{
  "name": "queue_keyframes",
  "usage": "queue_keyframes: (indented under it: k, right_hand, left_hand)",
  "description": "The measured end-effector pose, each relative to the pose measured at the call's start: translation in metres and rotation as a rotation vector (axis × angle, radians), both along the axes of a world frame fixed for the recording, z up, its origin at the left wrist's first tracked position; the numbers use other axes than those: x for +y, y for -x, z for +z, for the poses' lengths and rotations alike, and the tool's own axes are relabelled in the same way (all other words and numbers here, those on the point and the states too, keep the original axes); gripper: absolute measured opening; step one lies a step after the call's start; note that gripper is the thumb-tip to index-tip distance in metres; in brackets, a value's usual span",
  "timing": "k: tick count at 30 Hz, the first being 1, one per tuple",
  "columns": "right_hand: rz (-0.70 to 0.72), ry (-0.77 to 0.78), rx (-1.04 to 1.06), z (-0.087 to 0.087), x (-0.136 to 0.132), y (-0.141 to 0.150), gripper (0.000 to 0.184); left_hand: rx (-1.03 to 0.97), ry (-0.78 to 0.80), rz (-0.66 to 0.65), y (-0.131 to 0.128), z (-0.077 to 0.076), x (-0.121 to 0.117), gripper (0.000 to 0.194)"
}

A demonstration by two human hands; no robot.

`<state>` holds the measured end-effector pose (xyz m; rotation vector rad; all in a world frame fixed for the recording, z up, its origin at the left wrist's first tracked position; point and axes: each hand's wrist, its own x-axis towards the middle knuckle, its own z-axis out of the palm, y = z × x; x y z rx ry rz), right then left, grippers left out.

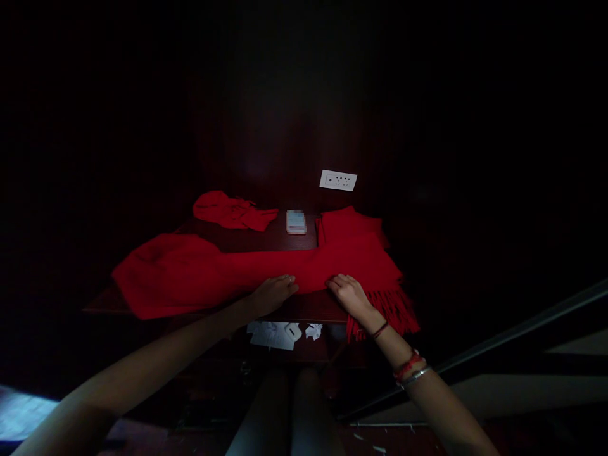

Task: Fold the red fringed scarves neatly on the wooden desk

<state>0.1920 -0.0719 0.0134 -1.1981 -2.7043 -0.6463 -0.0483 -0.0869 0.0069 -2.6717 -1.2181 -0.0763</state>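
A long red fringed scarf [266, 266] lies across the dark wooden tabletop, bunched wide at the left and spread out at the right. Its fringe [394, 310] hangs over the front edge at the right. My left hand [275, 295] is closed with curled fingers on the scarf's near edge, around its middle. A short way to the right, my right hand [350, 294] pinches the same near edge with bent fingers. The fingertips of both hands are partly lost in the dim light.
Behind the scarf are a crumpled red cloth [232, 212], a small stack of cards [296, 221] and folded red fabric [351, 221]. A white socket panel [338, 180] is on the back wall. Papers [273, 335] and a white case [293, 332] sit under the tabletop.
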Motion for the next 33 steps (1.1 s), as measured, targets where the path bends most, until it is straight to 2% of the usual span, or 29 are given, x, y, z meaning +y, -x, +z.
queue_keyframes:
  k: [5, 9, 12, 18, 22, 25, 28, 31, 33]
  right_hand:
    - [-0.009, -0.006, 0.034, -0.002, 0.003, -0.011, 0.018]
    - [0.0, 0.005, 0.051, -0.003, 0.004, -0.012, 0.019]
    - [0.001, 0.017, 0.049, -0.002, 0.001, -0.014, 0.019]
    - [-0.025, -0.038, 0.115, -0.004, -0.002, -0.037, 0.024]
    - [-0.032, -0.067, 0.148, -0.007, 0.001, -0.048, 0.022]
    - [-0.016, -0.025, 0.123, -0.002, 0.002, -0.048, 0.022]
    - [0.006, 0.029, 0.128, 0.01, 0.003, -0.043, 0.022]
    - [0.037, 0.048, 0.18, 0.014, 0.007, -0.039, 0.025]
    - [0.057, 0.079, 0.198, 0.01, 0.012, -0.04, 0.027]
  left_hand:
    - [-0.012, -0.009, 0.019, -0.006, 0.001, -0.003, 0.028]
    - [-0.038, -0.046, 0.039, -0.022, 0.001, -0.005, 0.017]
    - [-0.03, -0.034, 0.008, -0.03, -0.001, -0.003, 0.016]
    - [-0.018, -0.024, -0.005, -0.025, -0.009, -0.002, 0.022]
    - [-0.046, -0.035, -0.02, -0.028, -0.007, -0.002, 0.019]
    - [-0.132, -0.042, -0.011, -0.035, 0.001, 0.009, 0.026]
    - [-0.215, -0.023, -0.035, -0.042, 0.007, 0.035, 0.032]
    - [-0.203, 0.12, -0.057, -0.049, 0.005, 0.06, 0.038]
    - [-0.156, 0.269, -0.002, -0.05, 0.001, 0.071, 0.044]
